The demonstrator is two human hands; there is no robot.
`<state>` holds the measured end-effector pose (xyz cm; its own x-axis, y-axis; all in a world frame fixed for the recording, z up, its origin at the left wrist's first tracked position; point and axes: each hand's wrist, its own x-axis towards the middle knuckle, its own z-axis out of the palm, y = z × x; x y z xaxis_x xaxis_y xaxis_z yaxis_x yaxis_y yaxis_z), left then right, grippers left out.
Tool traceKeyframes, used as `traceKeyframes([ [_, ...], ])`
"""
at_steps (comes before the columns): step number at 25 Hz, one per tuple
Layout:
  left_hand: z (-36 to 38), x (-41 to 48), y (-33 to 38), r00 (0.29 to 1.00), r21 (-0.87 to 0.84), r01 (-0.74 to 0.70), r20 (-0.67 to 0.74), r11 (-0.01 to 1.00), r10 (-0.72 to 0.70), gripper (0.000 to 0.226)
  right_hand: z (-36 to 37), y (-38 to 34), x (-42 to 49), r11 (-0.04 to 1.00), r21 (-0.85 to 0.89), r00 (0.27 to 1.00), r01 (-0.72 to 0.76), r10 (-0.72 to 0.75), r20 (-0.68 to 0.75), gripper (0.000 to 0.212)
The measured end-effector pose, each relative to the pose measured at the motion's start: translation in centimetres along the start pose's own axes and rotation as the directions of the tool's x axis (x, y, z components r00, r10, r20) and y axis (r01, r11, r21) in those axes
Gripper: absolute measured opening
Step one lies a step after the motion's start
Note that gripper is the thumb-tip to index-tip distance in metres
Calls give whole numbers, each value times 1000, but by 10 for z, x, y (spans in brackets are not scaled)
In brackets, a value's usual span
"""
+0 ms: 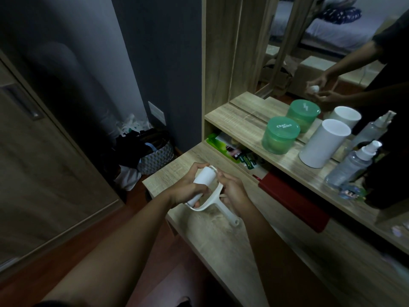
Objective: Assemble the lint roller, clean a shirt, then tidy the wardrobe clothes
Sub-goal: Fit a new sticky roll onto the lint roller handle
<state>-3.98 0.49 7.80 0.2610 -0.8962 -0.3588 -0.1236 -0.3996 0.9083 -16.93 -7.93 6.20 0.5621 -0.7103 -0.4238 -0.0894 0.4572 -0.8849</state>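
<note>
Over the left end of a wooden dressing table [232, 244], both my hands hold a white lint roller. My left hand [188, 187] wraps around the white paper roll [204, 178], which lies tilted inside the frame. My right hand [233, 192] grips the white plastic frame and handle [223, 207]; the handle end points down toward the table top. The roll's lower end sits near the curved arm of the frame. No shirt shows here.
A raised shelf [243, 129] carries two green tubs [280, 135], a white cylinder [323, 144] and spray bottles [352, 167] before a mirror [309, 52]. A red box [292, 200] and packets lie under it. A wardrobe door [44, 162] stands left, a laundry basket [152, 151] on the floor.
</note>
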Motion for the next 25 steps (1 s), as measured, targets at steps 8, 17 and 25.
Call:
traceKeyframes([
  [8,-2,0,-2,1000,-50,5,22,999,-4,65,4,5,1,985,-164,998,58,-56,14,22],
  [17,-25,12,6,999,13,16,-31,1000,-16,59,-10,21,1,923,-345,970,170,-96,222,41],
  [25,-18,17,-1,958,166,-108,-245,980,147,40,-27,38,-6,733,-604,950,312,-239,201,38],
])
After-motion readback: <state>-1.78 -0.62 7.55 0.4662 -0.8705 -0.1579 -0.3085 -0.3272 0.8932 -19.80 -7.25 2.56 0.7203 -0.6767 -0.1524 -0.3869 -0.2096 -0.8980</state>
